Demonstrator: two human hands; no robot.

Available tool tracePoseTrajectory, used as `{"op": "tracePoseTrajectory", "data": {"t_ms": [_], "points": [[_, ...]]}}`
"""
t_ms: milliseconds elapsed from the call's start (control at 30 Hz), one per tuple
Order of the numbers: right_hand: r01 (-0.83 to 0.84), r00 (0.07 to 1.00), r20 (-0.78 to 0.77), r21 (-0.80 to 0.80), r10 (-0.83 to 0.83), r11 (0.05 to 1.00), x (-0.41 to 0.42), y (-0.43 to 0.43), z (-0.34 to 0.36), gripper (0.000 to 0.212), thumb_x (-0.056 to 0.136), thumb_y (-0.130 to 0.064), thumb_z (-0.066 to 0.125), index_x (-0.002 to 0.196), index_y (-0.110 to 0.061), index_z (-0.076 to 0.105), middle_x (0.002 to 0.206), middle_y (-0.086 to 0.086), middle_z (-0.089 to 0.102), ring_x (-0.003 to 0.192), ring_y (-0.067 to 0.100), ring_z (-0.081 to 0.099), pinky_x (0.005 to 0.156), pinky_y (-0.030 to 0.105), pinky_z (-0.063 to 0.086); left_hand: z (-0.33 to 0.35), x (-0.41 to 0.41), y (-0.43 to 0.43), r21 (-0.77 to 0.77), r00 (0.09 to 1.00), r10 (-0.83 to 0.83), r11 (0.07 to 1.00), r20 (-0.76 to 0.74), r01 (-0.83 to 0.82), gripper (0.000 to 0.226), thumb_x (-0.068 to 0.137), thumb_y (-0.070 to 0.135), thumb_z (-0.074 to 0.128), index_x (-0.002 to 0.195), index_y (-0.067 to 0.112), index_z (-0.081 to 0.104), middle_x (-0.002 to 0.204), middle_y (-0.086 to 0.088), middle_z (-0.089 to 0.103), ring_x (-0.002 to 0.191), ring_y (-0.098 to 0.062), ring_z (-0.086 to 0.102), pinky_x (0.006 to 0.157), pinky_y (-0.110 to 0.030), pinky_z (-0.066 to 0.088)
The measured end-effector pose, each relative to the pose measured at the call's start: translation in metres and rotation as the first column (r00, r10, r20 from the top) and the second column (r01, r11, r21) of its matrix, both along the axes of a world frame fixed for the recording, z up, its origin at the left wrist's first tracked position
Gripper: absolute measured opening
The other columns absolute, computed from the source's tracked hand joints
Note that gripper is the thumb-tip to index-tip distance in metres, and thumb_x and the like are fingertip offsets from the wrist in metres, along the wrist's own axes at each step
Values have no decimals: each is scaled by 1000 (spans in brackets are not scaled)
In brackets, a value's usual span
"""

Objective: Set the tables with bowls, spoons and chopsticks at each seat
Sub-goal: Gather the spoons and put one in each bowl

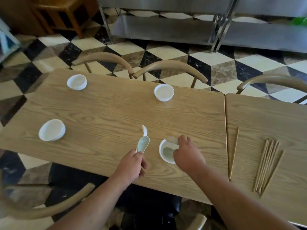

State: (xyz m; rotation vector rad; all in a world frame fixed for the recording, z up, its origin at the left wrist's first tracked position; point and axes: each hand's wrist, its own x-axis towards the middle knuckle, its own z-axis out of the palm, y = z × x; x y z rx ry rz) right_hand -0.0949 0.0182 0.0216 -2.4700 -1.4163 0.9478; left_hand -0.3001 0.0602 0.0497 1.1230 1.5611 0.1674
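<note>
Right hand (187, 155) pinches the handle of a spoon (172, 140); its scoop sits inside the near bowl (160, 151). Lower the handle onto the rim before you let go, and don't nudge the bowl. Left hand (132, 165) grips the spare spoons (143, 143) just left of that bowl. The other bowls (52, 129), left and beyond it, lack spoons. Chopsticks (265, 165) lie well to its right.

Right hand (186, 153) covers right rim of bowl (163, 156), most of spoon (172, 140). Left hand (132, 165) hides handles of spoons (143, 144). Green object (299, 20) blurred, edge-cut.
</note>
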Motion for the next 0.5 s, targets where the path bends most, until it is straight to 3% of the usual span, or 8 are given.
{"op": "tracePoseTrajectory", "data": {"t_ms": [100, 167, 200, 267, 333, 400, 500], "points": [[148, 927, -334, -97, -172, 984, -44, 29, 10, 24, 99, -6, 50, 118, -12, 65, 95, 3, 62, 76, 21, 65, 67, 35, 56, -1, -23, 12, -5, 998, 45, 999, 40, -44, 23, 107, 21, 44, 94, 8, 57, 72, -2, 73, 51, -20, 60, 55, -30, 47], [236, 694, -636, -243, -338, 941, -88, 43, 16, 29, 103, -2, 48, 127, -7, 63, 81, 9, 70, 66, 23, 70, 64, 36, 62, -3, -51, 22, -21, 995, 73, 997, 74, -71, 23, 107, 22, 44, 95, 8, 57, 74, -5, 72, 54, -23, 59, 57, -31, 46], [239, 597, -710, -288, -374, 927, -111, 50, 20, 27, 105, -3, 47, 128, -8, 60, 80, 11, 75, 69, 25, 75, 67, 38, 63, -4, -68, 27, -28, 992, 86, 996, 93, -84, 23, 108, 23, 44, 96, 8, 57, 75, -6, 72, 54, -24, 60, 59, -32, 46], [212, 588, -727, -282, -353, 936, -159, 62, 24, 18, 111, -13, 45, 124, -9, 57, 83, 11, 80, 78, 24, 80, 70, 40, 64, -5, -110, 41, -34, 988, 106, 994, 113, -103, 23, 107, 23, 44, 99, 7, 58, 75, -6, 72, 54, -23, 59, 59, -32, 46], [222, 604, -717, -269, -349, 937, -208, 74, 23, 26, 115, -27, 40, 121, -7, 56, 76, 11, 75, 63, 23, 74, 61, 37, 64, -6, -160, 57, -35, 985, 127, 992, 116, -124, 21, 106, 22, 45, 99, 8, 58, 75, -6, 73, 53, -23, 59, 59, -32, 44], [231, 660, -676, -232, -327, 945, -261, 91, 20, 36, 115, -38, 39, 116, -7, 58, 64, 6, 62, 45, 17, 57, 51, 32, 58, -6, -214, 76, -43, 984, 132, 991, 122, -127, 21, 106, 22, 45, 99, 8, 58, 76, -7, 72, 54, -24, 60, 59, -32, 45], [240, 684, -647, -235, -336, 942, -346, 123, 23, 30, 112, -31, 43, 108, -7, 61, 56, 3, 52, 41, 16, 40, 43, 25, 38, -3, -294, 107, -48, 985, 108, 994, 132, -103, 22, 108, 23, 43, 99, 9, 57, 79, -7, 72, 60, -24, 62, 62, -33, 48]]}}
